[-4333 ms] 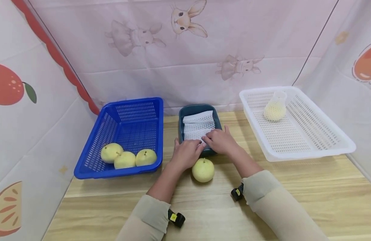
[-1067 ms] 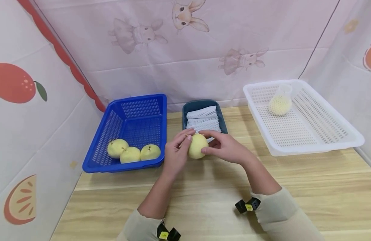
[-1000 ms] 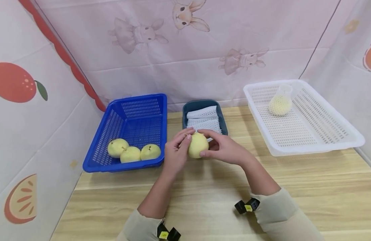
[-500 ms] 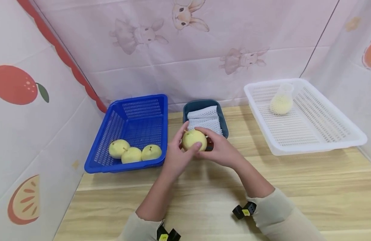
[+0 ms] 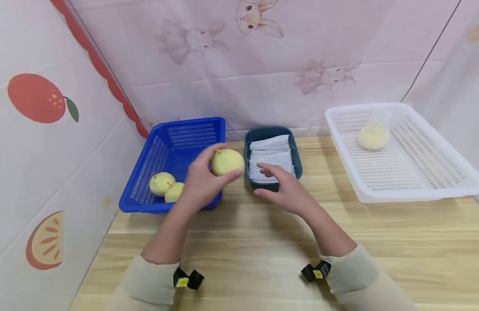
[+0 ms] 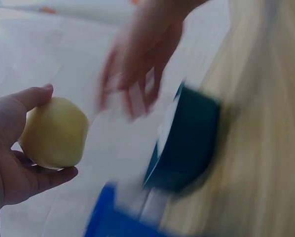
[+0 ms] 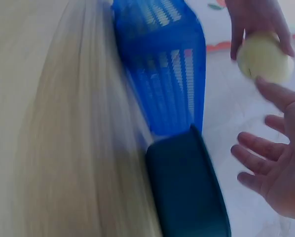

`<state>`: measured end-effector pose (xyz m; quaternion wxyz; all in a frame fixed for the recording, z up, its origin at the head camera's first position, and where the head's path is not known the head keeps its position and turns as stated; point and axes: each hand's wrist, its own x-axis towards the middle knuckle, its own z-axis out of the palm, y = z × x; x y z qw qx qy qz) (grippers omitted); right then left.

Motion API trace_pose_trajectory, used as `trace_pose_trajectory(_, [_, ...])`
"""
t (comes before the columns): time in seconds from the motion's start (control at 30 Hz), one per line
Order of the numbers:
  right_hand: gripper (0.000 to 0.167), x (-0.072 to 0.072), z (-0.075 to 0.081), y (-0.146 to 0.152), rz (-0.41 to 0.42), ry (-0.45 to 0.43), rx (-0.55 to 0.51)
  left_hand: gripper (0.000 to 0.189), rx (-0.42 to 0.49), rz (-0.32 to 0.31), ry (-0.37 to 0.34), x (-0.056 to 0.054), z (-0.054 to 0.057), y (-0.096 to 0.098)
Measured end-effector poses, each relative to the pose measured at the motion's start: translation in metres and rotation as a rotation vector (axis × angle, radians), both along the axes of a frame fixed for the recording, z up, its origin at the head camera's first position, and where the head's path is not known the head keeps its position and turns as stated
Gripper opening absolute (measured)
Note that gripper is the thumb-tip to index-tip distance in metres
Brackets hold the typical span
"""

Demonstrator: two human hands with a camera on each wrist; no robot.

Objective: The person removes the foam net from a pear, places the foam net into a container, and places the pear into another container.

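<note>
My left hand (image 5: 200,181) grips a pale yellow pear (image 5: 227,162) by its sides, thumb across its front, in the air between the blue basket (image 5: 124,203) and the dark teal tray (image 5: 297,155). In the left wrist view the pear (image 6: 56,133) sits between thumb and fingers. My right hand (image 5: 286,190) is over the tray's front part, fingers spread and holding nothing; the right wrist view shows its fingers (image 7: 261,145) apart from the pear. White foam net sleeves (image 5: 270,157) lie in the tray. Two pears (image 5: 161,183) show in the blue basket, partly behind my left arm.
A white basket (image 5: 418,196) stands at the right with one pear in a foam net (image 5: 373,134) inside it. A wooden table (image 5: 259,259) lies under everything. A printed cloth (image 5: 263,86) hangs behind the containers.
The pear went from the table up into both hands; now my left hand alone holds it, moved left. My right hand has let go and stays over the tray. The view has shifted slightly.
</note>
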<state>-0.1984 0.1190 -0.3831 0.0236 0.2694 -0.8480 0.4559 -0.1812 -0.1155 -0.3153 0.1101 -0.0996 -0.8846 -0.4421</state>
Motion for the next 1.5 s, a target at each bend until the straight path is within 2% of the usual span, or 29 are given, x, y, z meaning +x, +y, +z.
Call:
trace_pose_trajectory(0.1, [0.054,-0.005,-0.006,0.005,-0.020,0.014,0.099,0.073,-0.076,0.080,-0.047,-0.010,0.008,-0.029])
trace_pose_trajectory(0.2, [0.047,-0.009,-0.010,0.009,-0.017,0.009,0.140,0.077,-0.160,0.144,-0.108,-0.022,0.011,-0.057])
trace_pose_trajectory(0.33, [0.045,-0.012,-0.014,0.011,-0.014,0.016,0.171,0.077,-0.287,0.187,-0.162,-0.040,0.005,-0.086])
trace_pose_trajectory(0.53, [0.043,-0.017,-0.018,0.013,-0.015,0.012,0.200,0.074,-0.512,0.131,-0.274,-0.065,-0.018,-0.108])
trace_pose_trajectory(0.67, [0.042,-0.018,-0.021,0.014,-0.014,-0.001,0.218,0.070,-0.585,0.100,-0.334,-0.074,-0.033,-0.115])
trace_pose_trajectory(0.8, [0.042,-0.020,-0.022,0.014,-0.010,-0.007,0.236,0.067,-0.616,0.089,-0.355,-0.079,-0.043,-0.118])
trace_pose_trajectory(0.93, [0.041,-0.021,-0.022,0.017,-0.014,0.004,0.246,0.064,-0.566,0.073,-0.401,-0.083,-0.047,-0.121])
trace_pose_trajectory(1.1, [0.040,-0.023,-0.023,0.019,-0.018,0.011,0.263,0.058,-0.499,0.044,-0.442,-0.085,-0.046,-0.122])
trace_pose_trajectory(1.27, [0.040,-0.023,-0.024,0.019,-0.009,0.007,0.267,0.060,-0.512,0.041,-0.456,-0.083,-0.043,-0.120])
trace_pose_trajectory(1.4, [0.040,-0.022,-0.023,0.019,-0.008,-0.002,0.263,0.065,-0.544,0.058,-0.409,-0.080,-0.038,-0.115])
trace_pose_trajectory(1.5, [0.039,-0.023,-0.023,0.019,-0.013,-0.006,0.263,0.062,-0.573,0.089,-0.293,-0.074,-0.027,-0.099])
